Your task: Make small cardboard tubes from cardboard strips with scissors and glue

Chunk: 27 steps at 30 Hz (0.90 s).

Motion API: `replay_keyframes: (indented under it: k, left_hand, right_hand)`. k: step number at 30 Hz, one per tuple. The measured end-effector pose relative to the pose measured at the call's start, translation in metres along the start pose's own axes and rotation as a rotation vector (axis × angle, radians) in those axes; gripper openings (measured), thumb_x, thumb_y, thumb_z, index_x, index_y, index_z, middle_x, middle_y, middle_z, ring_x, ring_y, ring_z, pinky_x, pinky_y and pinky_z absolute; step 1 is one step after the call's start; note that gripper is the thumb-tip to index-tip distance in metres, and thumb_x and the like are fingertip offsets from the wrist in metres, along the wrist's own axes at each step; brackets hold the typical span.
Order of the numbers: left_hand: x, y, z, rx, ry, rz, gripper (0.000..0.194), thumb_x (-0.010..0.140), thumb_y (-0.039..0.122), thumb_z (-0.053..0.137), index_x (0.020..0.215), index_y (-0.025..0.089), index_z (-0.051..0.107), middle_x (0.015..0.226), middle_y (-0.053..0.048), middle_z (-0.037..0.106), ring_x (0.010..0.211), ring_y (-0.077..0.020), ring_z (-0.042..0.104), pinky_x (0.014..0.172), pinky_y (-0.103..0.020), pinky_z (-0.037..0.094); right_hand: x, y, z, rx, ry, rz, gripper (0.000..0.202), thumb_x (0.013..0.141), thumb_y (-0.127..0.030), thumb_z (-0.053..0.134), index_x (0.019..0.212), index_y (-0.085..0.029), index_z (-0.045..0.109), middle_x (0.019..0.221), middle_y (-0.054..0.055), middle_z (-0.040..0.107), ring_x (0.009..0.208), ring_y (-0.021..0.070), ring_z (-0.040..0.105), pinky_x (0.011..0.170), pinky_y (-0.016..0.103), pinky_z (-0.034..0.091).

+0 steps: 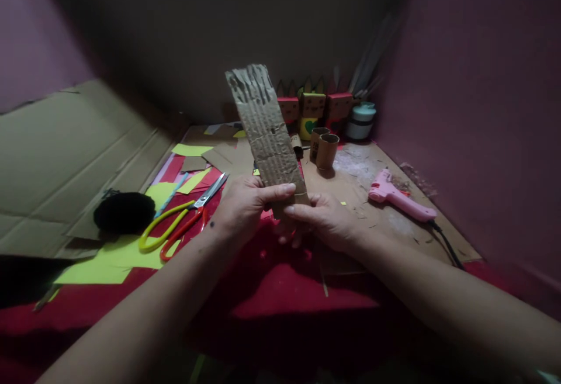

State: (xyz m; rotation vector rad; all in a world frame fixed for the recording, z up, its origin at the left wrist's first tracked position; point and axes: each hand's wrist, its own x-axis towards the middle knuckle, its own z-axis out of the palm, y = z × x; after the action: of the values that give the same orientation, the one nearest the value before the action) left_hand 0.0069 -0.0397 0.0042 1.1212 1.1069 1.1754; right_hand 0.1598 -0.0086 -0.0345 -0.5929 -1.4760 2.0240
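Note:
A long strip of corrugated cardboard [272, 135] leans up and to the left, its ridges bare and its far end torn ragged. Around its lower left side my left hand [249, 197] is closed, thumb across the front. My right hand [319, 217] grips the bottom end, thumb also on the front face; its other fingers show partly beneath. Left of my left hand lie scissors [195, 206] with one yellow and one red handle, blades slightly apart.
On the right lies a pink glue gun [398, 197] with a black cord. Two cardboard tubes [326, 151] stand beyond my hands, before decorated boxes [312, 106] and a light-blue jar [362, 120]. Left are yellow paper [109, 261], black yarn [125, 211] and a large cardboard sheet [79, 156].

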Motion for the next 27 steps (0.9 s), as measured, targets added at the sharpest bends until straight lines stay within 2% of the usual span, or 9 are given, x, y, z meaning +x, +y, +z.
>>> replay_keyframes:
  k: [3,8,11,13,16,19,24,27]
  left_hand:
    - [0.010,0.000,0.000,-0.008,-0.025,-0.003,0.016,0.071,0.027,0.076,0.071,0.011,0.071,0.063,-0.006,0.069,0.054,-0.0152,0.061,0.053,-0.026,0.046]
    - [0.017,-0.002,0.002,-0.055,-0.053,-0.078,0.023,0.074,0.034,0.073,0.068,0.012,0.068,0.054,-0.003,0.063,0.044,-0.0117,0.054,0.044,-0.023,0.039]
    - [0.017,-0.010,0.001,-0.091,-0.001,-0.069,0.019,0.072,0.030,0.075,0.070,0.013,0.067,0.056,-0.001,0.062,0.044,-0.0105,0.052,0.043,-0.022,0.038]
    - [0.018,-0.018,-0.002,-0.116,-0.015,-0.074,0.021,0.071,0.032,0.075,0.069,0.013,0.066,0.055,0.000,0.059,0.041,-0.0093,0.048,0.039,-0.021,0.036]
    - [0.018,-0.027,-0.008,-0.143,-0.079,-0.091,0.031,0.073,0.042,0.074,0.065,0.014,0.063,0.049,0.002,0.053,0.036,-0.0074,0.041,0.035,-0.020,0.030]
    - [0.017,-0.029,-0.011,-0.180,-0.103,-0.123,0.042,0.075,0.053,0.069,0.063,0.013,0.062,0.048,0.001,0.053,0.034,-0.0080,0.041,0.034,-0.021,0.032]
    - [0.016,-0.025,-0.012,-0.249,0.008,-0.114,0.030,0.075,0.041,0.072,0.078,0.011,0.068,0.062,-0.006,0.067,0.043,-0.0133,0.056,0.039,-0.023,0.044]
    - [0.017,-0.027,-0.013,-0.270,-0.009,-0.159,0.027,0.077,0.039,0.070,0.075,0.012,0.066,0.054,-0.004,0.063,0.035,-0.0105,0.048,0.033,-0.022,0.039]
  right_hand:
    - [0.002,-0.001,-0.002,0.083,0.003,0.003,0.030,0.079,-0.041,0.070,0.085,-0.012,0.068,0.070,0.007,0.071,0.061,0.0171,0.070,0.053,0.025,0.056]
    - [0.004,0.001,-0.004,0.107,0.062,0.053,0.028,0.081,-0.039,0.067,0.084,-0.011,0.065,0.061,0.007,0.069,0.050,0.0164,0.066,0.048,0.026,0.055]
    - [0.007,0.005,-0.007,0.108,0.011,0.036,0.031,0.080,-0.040,0.069,0.083,-0.009,0.067,0.068,0.009,0.071,0.060,0.0171,0.069,0.059,0.028,0.058]
    - [0.010,0.006,-0.009,0.141,-0.025,0.016,0.032,0.078,-0.040,0.071,0.085,-0.009,0.069,0.076,0.010,0.072,0.069,0.0177,0.071,0.068,0.030,0.058]
    - [0.014,0.007,-0.010,0.201,-0.044,-0.003,0.033,0.079,-0.041,0.071,0.091,-0.010,0.070,0.081,0.009,0.073,0.071,0.0175,0.071,0.070,0.030,0.058]
    - [0.015,0.007,-0.008,0.232,-0.019,-0.017,0.033,0.081,-0.041,0.069,0.093,-0.010,0.071,0.080,0.009,0.073,0.068,0.0172,0.071,0.067,0.029,0.059]
    - [0.014,0.005,-0.004,0.314,-0.036,0.108,0.033,0.075,-0.037,0.072,0.091,-0.008,0.070,0.073,0.011,0.073,0.066,0.0205,0.072,0.063,0.031,0.059]
    - [0.012,0.004,-0.002,0.415,-0.049,0.122,0.031,0.072,-0.028,0.073,0.096,-0.009,0.068,0.080,0.011,0.074,0.072,0.0206,0.071,0.071,0.034,0.058]
